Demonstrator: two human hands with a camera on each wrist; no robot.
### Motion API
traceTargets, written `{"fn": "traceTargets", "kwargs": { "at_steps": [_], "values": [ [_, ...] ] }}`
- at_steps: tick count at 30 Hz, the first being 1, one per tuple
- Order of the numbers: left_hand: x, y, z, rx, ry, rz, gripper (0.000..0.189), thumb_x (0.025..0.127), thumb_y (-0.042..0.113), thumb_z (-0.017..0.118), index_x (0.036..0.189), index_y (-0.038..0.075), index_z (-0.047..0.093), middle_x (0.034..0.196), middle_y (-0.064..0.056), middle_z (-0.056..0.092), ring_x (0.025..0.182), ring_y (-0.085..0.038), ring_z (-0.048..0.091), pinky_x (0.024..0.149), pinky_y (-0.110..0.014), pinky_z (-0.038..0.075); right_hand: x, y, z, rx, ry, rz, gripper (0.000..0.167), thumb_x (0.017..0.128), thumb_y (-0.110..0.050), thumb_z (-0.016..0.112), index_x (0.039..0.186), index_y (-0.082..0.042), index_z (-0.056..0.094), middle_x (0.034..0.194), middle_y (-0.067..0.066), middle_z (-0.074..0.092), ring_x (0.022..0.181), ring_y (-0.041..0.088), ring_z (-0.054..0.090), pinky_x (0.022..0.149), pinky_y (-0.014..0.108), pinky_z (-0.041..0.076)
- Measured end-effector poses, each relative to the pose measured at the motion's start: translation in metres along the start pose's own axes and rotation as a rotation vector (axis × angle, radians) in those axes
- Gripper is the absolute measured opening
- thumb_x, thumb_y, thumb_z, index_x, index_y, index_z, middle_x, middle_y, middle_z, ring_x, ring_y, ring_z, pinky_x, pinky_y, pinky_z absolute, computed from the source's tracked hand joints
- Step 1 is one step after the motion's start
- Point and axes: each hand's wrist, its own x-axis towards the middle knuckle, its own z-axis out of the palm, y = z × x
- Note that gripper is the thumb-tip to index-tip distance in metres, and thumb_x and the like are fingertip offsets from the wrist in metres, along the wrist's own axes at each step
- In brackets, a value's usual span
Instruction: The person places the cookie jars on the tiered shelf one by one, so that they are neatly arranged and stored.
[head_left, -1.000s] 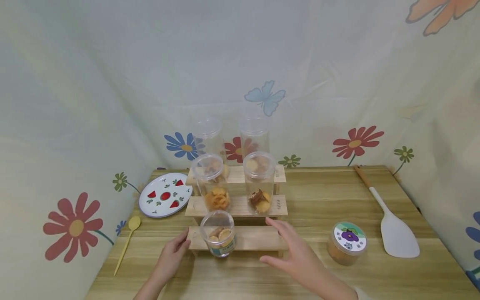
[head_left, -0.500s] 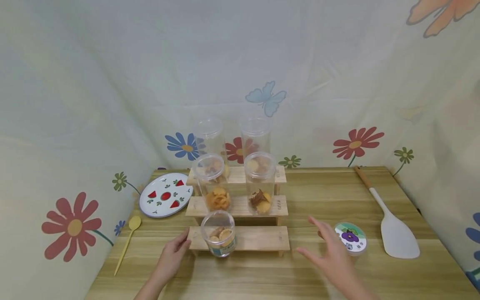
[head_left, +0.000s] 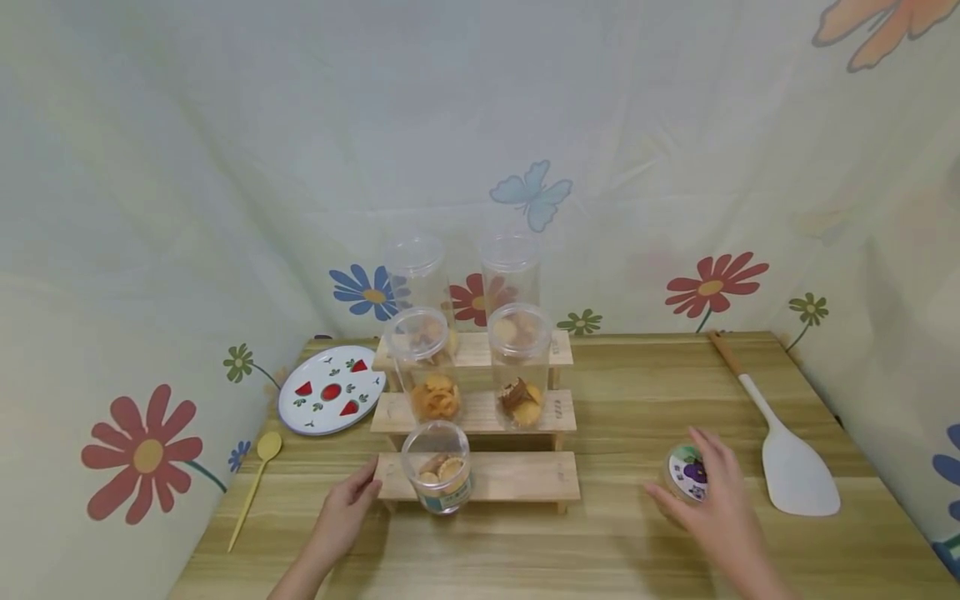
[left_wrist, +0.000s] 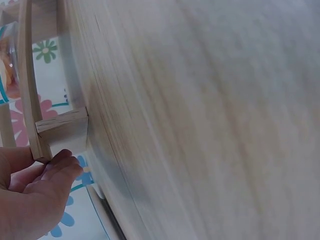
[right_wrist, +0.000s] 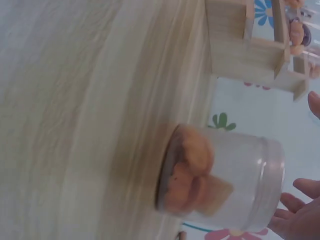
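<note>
A three-step wooden display rack (head_left: 517,477) stands mid-table. My left hand (head_left: 341,515) pinches the left end of its lowest board, thumb on one face and fingers on the other in the left wrist view. On that board sits a short clear jar of cookies (head_left: 437,468). At the right, my right hand (head_left: 716,508) hovers around a round lidded jar (right_wrist: 220,175) with a flower-printed lid, hiding part of it. Its thumb and fingers are spread at the lid end, apparently not closed on it. Cookies lie in the bottom of this jar.
Tall clear lidded jars with snacks, such as the front right one (head_left: 519,367), stand on the two upper steps. A watermelon-patterned plate (head_left: 330,417) and a yellow spoon (head_left: 258,475) lie left. A white spatula (head_left: 798,471) with a wooden handle lies far right.
My right hand has moved right, from beside the rack to the flower-lidded jar. My left hand has stayed at the rack's left end. The rack and its jars have not visibly moved.
</note>
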Motion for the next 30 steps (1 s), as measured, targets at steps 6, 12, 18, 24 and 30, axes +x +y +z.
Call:
{"fn": "traceTargets", "kwargs": {
  "at_steps": [6, 12, 18, 24, 30],
  "values": [
    [0.000, 0.003, -0.001, 0.018, 0.002, -0.016, 0.044, 0.100, 0.011, 0.052, 0.138, -0.007, 0.044, 0.136, -0.023, 0.049, 0.124, -0.032, 0.049, 0.101, -0.040, 0.042, -0.004, 0.011, -0.005, -0.040, -0.049, 0.180, 0.116, 0.066, -0.038, 0.089, 0.150, 0.002, 0.020, 0.144, 0.033, 0.024, 0.123, 0.056, 0.031, 0.090, 0.074, 0.034],
    [0.000, 0.004, -0.001, 0.019, 0.000, -0.027, 0.044, 0.100, 0.012, 0.052, 0.139, -0.007, 0.044, 0.136, -0.023, 0.049, 0.124, -0.032, 0.049, 0.101, -0.039, 0.042, -0.008, 0.021, -0.011, -0.026, -0.068, 0.228, 0.116, 0.067, -0.038, 0.088, 0.151, 0.002, 0.018, 0.143, 0.036, 0.024, 0.126, 0.055, 0.027, 0.093, 0.075, 0.030],
    [0.000, 0.003, 0.000, 0.029, -0.002, -0.013, 0.044, 0.100, 0.011, 0.052, 0.138, -0.008, 0.043, 0.137, -0.023, 0.048, 0.124, -0.032, 0.048, 0.101, -0.039, 0.042, -0.011, 0.032, -0.019, -0.015, -0.156, 0.305, 0.120, 0.071, -0.043, 0.084, 0.149, 0.009, 0.009, 0.141, 0.041, 0.022, 0.124, 0.058, 0.027, 0.093, 0.075, 0.029],
    [0.001, 0.003, 0.000, 0.011, -0.003, -0.021, 0.044, 0.100, 0.010, 0.052, 0.139, -0.008, 0.043, 0.137, -0.023, 0.048, 0.125, -0.032, 0.048, 0.102, -0.039, 0.041, -0.009, 0.036, -0.025, -0.013, -0.257, 0.357, 0.127, 0.069, -0.050, 0.083, 0.147, 0.012, 0.004, 0.136, 0.043, 0.025, 0.113, 0.060, 0.040, 0.091, 0.065, 0.042],
    [0.000, 0.002, 0.000, 0.013, 0.001, 0.001, 0.043, 0.100, 0.009, 0.052, 0.138, -0.010, 0.043, 0.136, -0.025, 0.048, 0.124, -0.033, 0.048, 0.102, -0.040, 0.041, -0.014, 0.041, -0.023, 0.026, -0.297, 0.374, 0.118, 0.072, -0.045, 0.082, 0.145, 0.015, 0.013, 0.134, 0.042, 0.031, 0.116, 0.057, 0.041, 0.092, 0.055, 0.046]
  ]
}}
